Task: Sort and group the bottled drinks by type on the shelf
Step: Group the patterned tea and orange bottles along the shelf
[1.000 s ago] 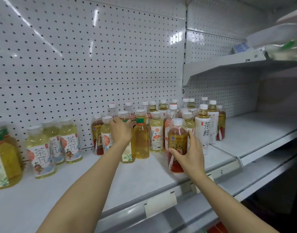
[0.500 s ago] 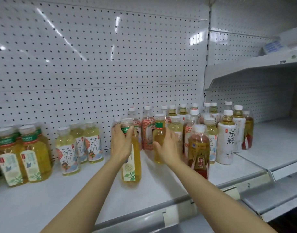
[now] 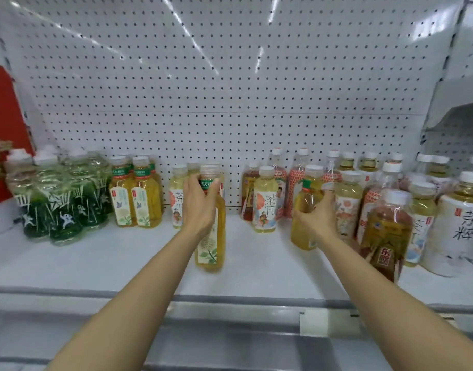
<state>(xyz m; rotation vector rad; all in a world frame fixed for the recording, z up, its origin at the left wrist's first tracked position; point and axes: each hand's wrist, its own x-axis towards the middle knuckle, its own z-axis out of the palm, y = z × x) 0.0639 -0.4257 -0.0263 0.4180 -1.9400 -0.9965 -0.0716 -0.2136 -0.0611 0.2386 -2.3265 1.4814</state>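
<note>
From my remote seat, the white pegboard [image 3: 230, 89] filled the view from nine to three o'clock, above the white shelf [image 3: 123, 263] that carried everything. At nine o'clock stood a cluster of dark green bottles [image 3: 61, 207]; toward three o'clock stood a crowded mix of pale yellow, red-patterned and brown drinks [image 3: 364, 199], with a white-sleeved bottle [image 3: 460, 226] at the far edge. Between ten and eleven o'clock sat two yellow teas with green neck bands [image 3: 135, 196].

Near centre, my left hand [image 3: 199, 207] was curled round the neck of a yellow tea bottle [image 3: 211, 242], pale-capped, green-banded, with a leaf-printed white label; whether its base touched the shelf, I could not tell. At two o'clock my right hand [image 3: 317, 219] gripped a second yellow bottle [image 3: 305, 215] with a green collar, just beside the mixed group and tilted slightly.
</note>
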